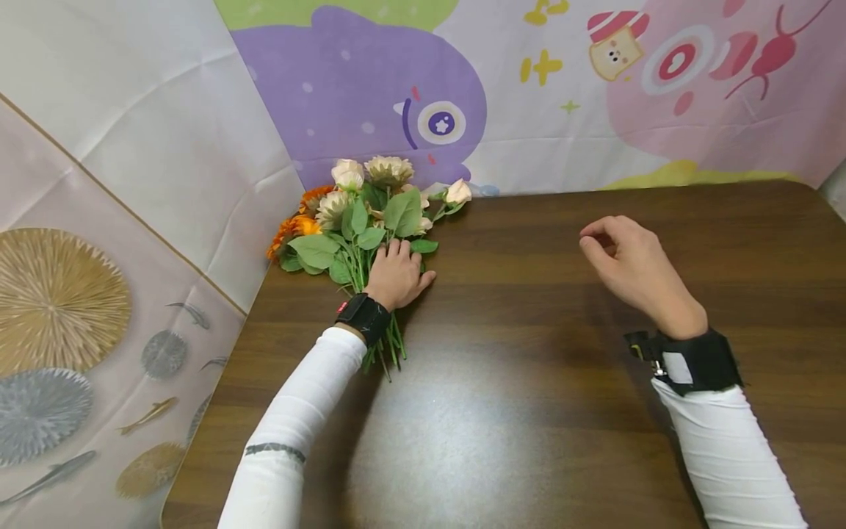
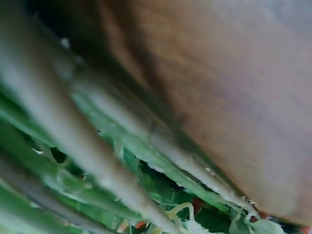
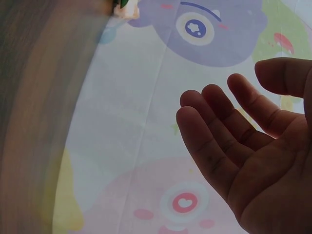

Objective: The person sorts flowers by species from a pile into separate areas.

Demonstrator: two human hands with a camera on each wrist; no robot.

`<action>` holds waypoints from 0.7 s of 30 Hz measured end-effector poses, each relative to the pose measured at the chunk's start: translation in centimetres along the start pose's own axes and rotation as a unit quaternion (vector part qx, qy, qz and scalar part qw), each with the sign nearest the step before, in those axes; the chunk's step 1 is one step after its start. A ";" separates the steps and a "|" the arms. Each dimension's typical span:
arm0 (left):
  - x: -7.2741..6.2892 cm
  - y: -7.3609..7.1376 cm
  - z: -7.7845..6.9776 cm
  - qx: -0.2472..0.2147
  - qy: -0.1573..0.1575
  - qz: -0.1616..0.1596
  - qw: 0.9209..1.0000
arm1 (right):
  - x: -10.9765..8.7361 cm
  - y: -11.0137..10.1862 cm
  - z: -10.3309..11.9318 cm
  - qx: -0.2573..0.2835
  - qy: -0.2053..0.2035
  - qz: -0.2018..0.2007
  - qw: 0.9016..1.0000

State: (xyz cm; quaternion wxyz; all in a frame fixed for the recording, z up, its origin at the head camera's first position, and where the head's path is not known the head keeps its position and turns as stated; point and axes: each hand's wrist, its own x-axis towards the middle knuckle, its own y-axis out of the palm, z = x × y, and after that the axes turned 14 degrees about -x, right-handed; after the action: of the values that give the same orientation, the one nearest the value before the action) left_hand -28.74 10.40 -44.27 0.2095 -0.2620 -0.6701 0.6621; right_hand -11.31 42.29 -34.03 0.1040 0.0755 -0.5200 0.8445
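Note:
A bunch of flowers point(image 1: 370, 213) with cream and orange blooms and broad green leaves lies at the table's far left corner. My left hand point(image 1: 394, 275) rests on its stems from above, fingers extended and thumb out to the side. Close-up green stems point(image 2: 112, 161) fill the lower left of the left wrist view, where the fingers cannot be made out. Over the right half of the table my right hand point(image 1: 634, 268) is raised, its fingers loosely bent. In the right wrist view that same hand point(image 3: 258, 141) has nothing between its fingers and thumb.
The brown wooden table point(image 1: 502, 323) ends at the back against a cartoon-printed cloth point(image 1: 529, 139). A pale patterned cloth point(image 1: 165, 279) hangs along the left edge. Stem ends point(image 1: 390, 349) point toward the near side, below the left wrist.

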 end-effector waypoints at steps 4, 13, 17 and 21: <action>0.0 0.1 -0.1 -0.007 -0.011 0.002 1.000 | 0.0 0.3 -0.3 -0.003 -0.005 -0.003 1.000; -0.1 0.0 0.4 -0.025 0.002 0.013 1.000 | 0.1 0.9 -0.8 -0.008 -0.014 -0.013 1.000; -0.2 -0.4 1.1 -0.034 0.019 0.034 0.999 | 0.2 1.1 -0.9 -0.008 -0.018 -0.017 1.000; -0.4 -0.5 1.9 -0.036 0.045 0.042 0.997 | 0.3 1.3 -1.2 -0.011 -0.022 -0.024 0.999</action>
State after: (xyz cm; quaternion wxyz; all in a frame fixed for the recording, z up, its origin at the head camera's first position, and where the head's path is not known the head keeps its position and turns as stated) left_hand -29.64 8.71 -43.79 0.2018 -0.3268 -0.6718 0.6333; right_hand -11.92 42.78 -35.63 0.1139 0.1056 -0.5293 0.8341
